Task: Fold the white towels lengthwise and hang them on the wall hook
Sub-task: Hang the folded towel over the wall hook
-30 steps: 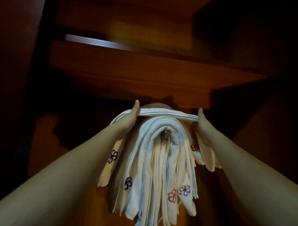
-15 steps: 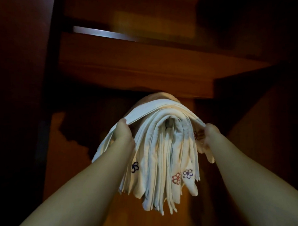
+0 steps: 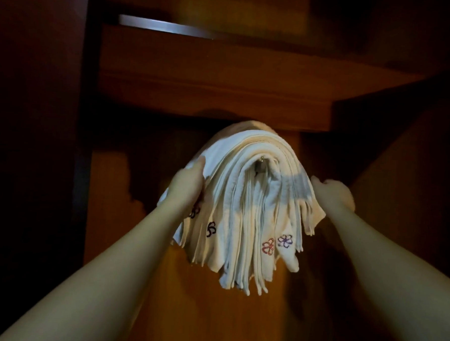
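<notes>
White towels (image 3: 245,210) hang in a thick bundle over a metal hook (image 3: 260,166) on the wooden wall (image 3: 212,311), long axis vertical, ends pointing toward 6 o'clock. The left hand (image 3: 188,184) grips the bundle's 9 o'clock side, fingers curled into the cloth. The right hand (image 3: 332,191) is at 3 o'clock; whether it grips the cloth I cannot tell.

No readable text, labels, brands or numbers anywhere; only embroidered flower motifs on the white towels (image 3: 246,197).
</notes>
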`<state>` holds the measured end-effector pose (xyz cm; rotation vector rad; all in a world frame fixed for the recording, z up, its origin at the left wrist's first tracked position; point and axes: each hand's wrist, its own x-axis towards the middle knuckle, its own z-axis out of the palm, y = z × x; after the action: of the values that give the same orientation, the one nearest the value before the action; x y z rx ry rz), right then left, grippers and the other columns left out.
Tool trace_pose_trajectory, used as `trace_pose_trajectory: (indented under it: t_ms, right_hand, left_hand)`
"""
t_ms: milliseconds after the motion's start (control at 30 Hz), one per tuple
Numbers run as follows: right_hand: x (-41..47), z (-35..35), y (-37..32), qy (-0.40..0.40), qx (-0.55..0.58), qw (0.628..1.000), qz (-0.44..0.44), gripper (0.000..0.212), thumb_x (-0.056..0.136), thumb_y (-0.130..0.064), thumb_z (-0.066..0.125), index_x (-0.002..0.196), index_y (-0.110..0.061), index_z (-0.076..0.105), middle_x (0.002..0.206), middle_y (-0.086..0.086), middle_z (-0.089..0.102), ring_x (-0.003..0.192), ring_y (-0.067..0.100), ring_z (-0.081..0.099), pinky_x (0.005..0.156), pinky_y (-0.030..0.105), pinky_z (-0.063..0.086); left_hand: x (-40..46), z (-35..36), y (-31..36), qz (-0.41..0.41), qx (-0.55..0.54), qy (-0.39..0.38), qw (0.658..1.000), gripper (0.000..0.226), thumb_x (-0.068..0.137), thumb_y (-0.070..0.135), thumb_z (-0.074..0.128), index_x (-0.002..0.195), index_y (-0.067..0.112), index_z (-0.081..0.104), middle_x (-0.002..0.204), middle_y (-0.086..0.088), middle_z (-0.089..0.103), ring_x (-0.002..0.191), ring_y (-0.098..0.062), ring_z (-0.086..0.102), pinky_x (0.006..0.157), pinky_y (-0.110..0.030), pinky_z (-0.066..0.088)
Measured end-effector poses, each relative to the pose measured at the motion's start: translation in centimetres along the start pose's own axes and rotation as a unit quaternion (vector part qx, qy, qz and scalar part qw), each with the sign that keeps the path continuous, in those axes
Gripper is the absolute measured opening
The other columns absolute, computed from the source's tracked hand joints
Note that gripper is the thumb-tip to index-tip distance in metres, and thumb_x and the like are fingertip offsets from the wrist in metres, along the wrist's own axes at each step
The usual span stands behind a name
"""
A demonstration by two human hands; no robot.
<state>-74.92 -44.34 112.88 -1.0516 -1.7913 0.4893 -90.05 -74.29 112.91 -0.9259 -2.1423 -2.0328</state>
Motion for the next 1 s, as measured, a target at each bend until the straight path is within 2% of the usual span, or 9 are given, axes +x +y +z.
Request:
trace_pose_trajectory:
  t_ms: [100, 200, 300, 400, 567, 700, 833, 900, 1000]
  right_hand:
    - [0.2, 0.1, -2.6, -0.034, 0.203, 0.978, -0.035, 0.049, 0.099, -0.061, 0.04, 0.12, -0.023, 0.062, 0.119, 0.003, 0.064, 0.094, 0.017, 0.059, 0.078, 0.031, 0.04]
    - [-0.2, 0.2, -3.9, -0.189, 0.322, 0.928, 0.024, 0.069, 0.09, -0.082, 0.03, 0.129, -0.034, 0.062, 0.114, -0.004, 0.07, 0.105, 0.018, 0.066, 0.087, 0.037, 0.045]
    - [-0.5, 1.6, -2.8, -0.284, 0.342, 0.896, 0.031, 0.083, 0.078, -0.091, 0.031, 0.118, -0.029, 0.069, 0.105, 0.002, 0.077, 0.097, 0.023, 0.075, 0.084, 0.044, 0.057]
    - [-1.1, 3.3, -1.6, -0.302, 0.362, 0.881, 0.033, 0.097, 0.073, -0.091, 0.034, 0.138, -0.023, 0.057, 0.112, 0.007, 0.075, 0.103, 0.025, 0.072, 0.085, 0.042, 0.059]
    - [-2.4, 4.3, -0.5, -0.29, 0.35, 0.887, 0.08, 0.099, 0.082, -0.087, 0.03, 0.151, -0.018, 0.041, 0.143, 0.017, 0.054, 0.131, 0.035, 0.052, 0.114, 0.051, 0.039]
    - [-3.3, 2.7, 1.2, -0.258, 0.306, 0.911, 0.097, 0.082, 0.092, -0.08, 0.023, 0.135, -0.02, 0.058, 0.111, 0.003, 0.068, 0.092, 0.015, 0.065, 0.074, 0.03, 0.048]
    - [-5.4, 0.5, 3.9, -0.17, 0.185, 0.967, 0.051, 0.06, 0.102, -0.065, 0.028, 0.132, -0.024, 0.06, 0.098, -0.003, 0.064, 0.068, 0.004, 0.047, 0.058, 0.026, 0.039]
    - [-7.2, -0.9, 5.7, -0.134, 0.086, 0.987, -0.009, 0.051, 0.106, -0.051, 0.034, 0.137, -0.018, 0.057, 0.13, 0.007, 0.061, 0.091, 0.017, 0.059, 0.076, 0.033, 0.047]
    - [-10.9, -3.1, 8.9, -0.148, -0.044, 0.987, -0.037, 0.046, 0.103, -0.04, 0.044, 0.143, -0.019, 0.053, 0.147, 0.007, 0.05, 0.127, 0.025, 0.053, 0.103, 0.04, 0.045]
  left_hand:
    - [0.9, 0.2, 1.7, 0.157, 0.12, 0.166, 0.966, 0.044, 0.106, 0.039, 0.036, 0.099, 0.01, 0.069, 0.103, -0.014, 0.068, 0.102, -0.033, 0.062, 0.082, -0.042, 0.047]
    - [1.6, 1.9, 2.5, 0.046, -0.049, 0.034, 0.997, 0.057, 0.109, 0.044, 0.022, 0.151, 0.01, 0.039, 0.149, -0.014, 0.048, 0.138, -0.032, 0.044, 0.107, -0.039, 0.04]
    - [1.4, 4.0, 1.4, -0.063, -0.159, -0.061, 0.983, 0.068, 0.106, 0.057, 0.021, 0.146, 0.009, 0.045, 0.141, -0.016, 0.056, 0.128, -0.032, 0.055, 0.085, -0.032, 0.051]
    - [1.9, 5.3, -0.2, -0.099, -0.154, -0.048, 0.982, 0.076, 0.103, 0.062, 0.019, 0.153, 0.008, 0.037, 0.148, -0.02, 0.048, 0.136, -0.033, 0.047, 0.114, -0.043, 0.038]
    - [1.7, 6.8, -2.2, -0.115, -0.172, -0.058, 0.977, 0.079, 0.101, 0.067, 0.017, 0.152, 0.011, 0.039, 0.146, -0.019, 0.051, 0.134, -0.035, 0.048, 0.117, -0.049, 0.033]
    - [1.5, 6.1, -3.2, -0.144, -0.108, 0.071, 0.981, 0.08, 0.1, 0.067, 0.025, 0.144, 0.003, 0.046, 0.139, -0.019, 0.054, 0.128, -0.037, 0.051, 0.113, -0.05, 0.037]
    - [-1.9, 5.2, -5.0, 0.065, 0.077, 0.178, 0.979, 0.047, 0.104, 0.04, 0.036, 0.127, 0.005, 0.057, 0.128, -0.017, 0.06, 0.123, -0.036, 0.052, 0.107, -0.048, 0.039]
    - [-4.5, 5.7, -5.2, 0.188, 0.147, 0.208, 0.949, 0.036, 0.098, 0.026, 0.045, 0.128, 0.008, 0.054, 0.13, -0.013, 0.056, 0.126, -0.03, 0.046, 0.108, -0.046, 0.032]
    - [-8.8, 7.8, -5.6, 0.252, 0.154, 0.053, 0.954, 0.033, 0.094, 0.026, 0.051, 0.125, 0.015, 0.056, 0.123, -0.005, 0.059, 0.113, -0.023, 0.053, 0.098, -0.043, 0.043]
